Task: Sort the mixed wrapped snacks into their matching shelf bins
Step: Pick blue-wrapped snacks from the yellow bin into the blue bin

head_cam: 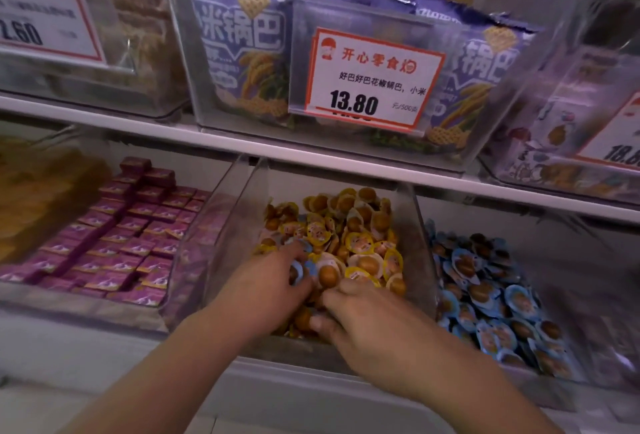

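Note:
Both my hands reach into the clear middle bin (417, 236), which is full of yellow-wrapped round snacks (360, 243). My left hand (266, 290) has its fingers curled round blue-wrapped snacks (300, 269) that lie among the yellow ones. My right hand (363, 321) digs into the front of the pile with bent fingers; what it grips, if anything, is hidden. The bin to the right (568, 357) holds blue-wrapped snacks (485, 295) of the same kind.
To the left, a bin of purple square packets (128, 236). The white shelf (311, 153) above carries bins of purple rice-crust bags (239, 49) with a price card reading 13.80 (370, 80). A white ledge (311, 395) runs below the bins.

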A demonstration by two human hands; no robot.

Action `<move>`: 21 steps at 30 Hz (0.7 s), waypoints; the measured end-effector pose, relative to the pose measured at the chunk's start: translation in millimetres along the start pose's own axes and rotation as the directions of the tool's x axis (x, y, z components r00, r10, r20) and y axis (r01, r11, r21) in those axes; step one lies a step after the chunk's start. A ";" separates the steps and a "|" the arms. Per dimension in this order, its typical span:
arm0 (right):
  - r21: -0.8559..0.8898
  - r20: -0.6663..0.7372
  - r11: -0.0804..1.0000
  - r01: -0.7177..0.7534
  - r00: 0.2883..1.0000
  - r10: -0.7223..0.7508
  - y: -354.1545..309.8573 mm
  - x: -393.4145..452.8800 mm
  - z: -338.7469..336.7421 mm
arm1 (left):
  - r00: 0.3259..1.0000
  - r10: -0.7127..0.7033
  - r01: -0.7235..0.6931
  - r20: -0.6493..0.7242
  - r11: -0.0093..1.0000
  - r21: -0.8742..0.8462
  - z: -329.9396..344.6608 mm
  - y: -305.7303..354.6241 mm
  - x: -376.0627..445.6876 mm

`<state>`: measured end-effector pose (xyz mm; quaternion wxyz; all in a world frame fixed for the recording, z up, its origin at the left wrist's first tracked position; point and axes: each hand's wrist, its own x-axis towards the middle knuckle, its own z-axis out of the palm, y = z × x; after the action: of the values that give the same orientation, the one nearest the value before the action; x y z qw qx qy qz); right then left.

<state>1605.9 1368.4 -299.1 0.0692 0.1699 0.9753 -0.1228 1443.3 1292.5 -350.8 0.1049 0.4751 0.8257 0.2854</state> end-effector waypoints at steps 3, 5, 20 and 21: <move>-0.023 0.076 0.999 -0.036 0.996 0.037 -2.6 2.3 2.5 | 1.000 -0.016 0.017 0.024 1.000 -0.024 -2.1 0.5 1.3; 0.046 0.101 0.997 -0.059 0.993 0.054 -0.4 1.6 2.3 | 0.999 -0.052 0.051 0.001 0.994 -0.095 -4.7 0.4 1.9; 0.958 -0.163 0.286 0.019 0.857 0.488 7.1 0.3 -17.9 | 0.949 0.083 -0.227 -0.305 0.850 -0.476 -30.2 32.1 -10.3; 0.985 -0.136 0.161 0.057 0.834 0.534 5.1 1.4 -19.7 | 0.940 0.125 -0.270 -0.317 0.840 -0.471 -34.1 38.8 -15.6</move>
<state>1604.5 1378.7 -281.5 -0.2663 0.3559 0.6179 -0.6485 1464.5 1281.7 -302.4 0.0809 0.4698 0.6735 0.5650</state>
